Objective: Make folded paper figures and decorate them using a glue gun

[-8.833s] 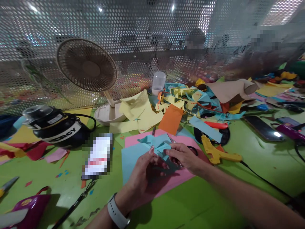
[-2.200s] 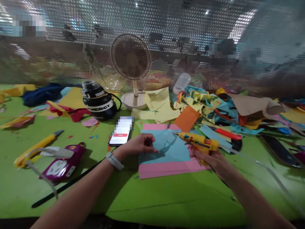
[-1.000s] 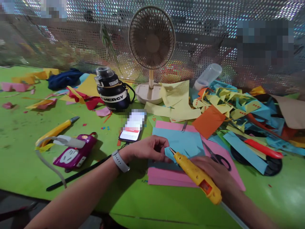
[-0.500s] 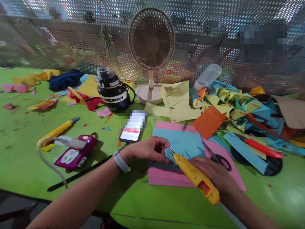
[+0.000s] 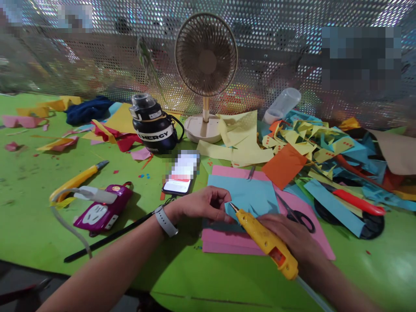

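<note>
In my right hand (image 5: 289, 234) is a yellow hot glue gun (image 5: 268, 242), its metal nozzle tilted up to the left. The nozzle tip is at the edge of a small blue paper piece (image 5: 231, 211), which the fingers of my left hand (image 5: 212, 203) pinch. I cannot tell whether the tip touches it. Beneath both hands lies a light blue sheet (image 5: 242, 188) on top of pink sheets (image 5: 234, 242). Scissors with dark handles (image 5: 300, 219) rest on the pink paper beside my right hand.
A lit phone (image 5: 182, 173), black bottle (image 5: 154, 123) and standing fan (image 5: 206, 60) are beyond my hands. Left are a purple power strip (image 5: 102, 208) and yellow cutter (image 5: 78, 180). Paper scraps (image 5: 308, 138), an orange square (image 5: 284, 164) and a red-handled tool (image 5: 359, 201) lie right.
</note>
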Available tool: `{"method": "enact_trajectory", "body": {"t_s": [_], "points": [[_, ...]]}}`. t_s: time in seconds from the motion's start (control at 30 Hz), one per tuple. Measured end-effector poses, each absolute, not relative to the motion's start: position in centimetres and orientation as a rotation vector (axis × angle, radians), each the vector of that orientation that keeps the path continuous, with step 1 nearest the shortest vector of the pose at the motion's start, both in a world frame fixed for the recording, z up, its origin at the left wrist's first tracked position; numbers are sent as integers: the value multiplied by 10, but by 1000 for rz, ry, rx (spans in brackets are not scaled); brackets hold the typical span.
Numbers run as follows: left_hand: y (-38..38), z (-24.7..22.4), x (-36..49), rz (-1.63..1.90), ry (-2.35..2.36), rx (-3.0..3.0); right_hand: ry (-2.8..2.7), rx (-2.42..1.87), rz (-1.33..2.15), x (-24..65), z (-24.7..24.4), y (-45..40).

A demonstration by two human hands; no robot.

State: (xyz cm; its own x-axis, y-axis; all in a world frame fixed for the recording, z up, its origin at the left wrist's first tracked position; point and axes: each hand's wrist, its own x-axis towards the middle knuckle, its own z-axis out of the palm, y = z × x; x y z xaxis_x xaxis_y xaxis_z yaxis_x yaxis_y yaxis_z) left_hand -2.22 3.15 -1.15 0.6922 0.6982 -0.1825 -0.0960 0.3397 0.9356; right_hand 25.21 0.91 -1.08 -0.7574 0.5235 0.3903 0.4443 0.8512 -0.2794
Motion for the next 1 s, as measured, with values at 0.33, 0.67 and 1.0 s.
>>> {"method": "enact_trajectory", "body": {"t_s": [0.33,0.67,1.0], "points": [[31,-12,-21,565,656,1108,-2535,-662,198,254,-5,11],[32,-15,-23,547,638,1112,-2531,-670,209,254,-4,9],[31,-13,-22,573,680,1138,-2480,-697,182,261,-10,8]]}}
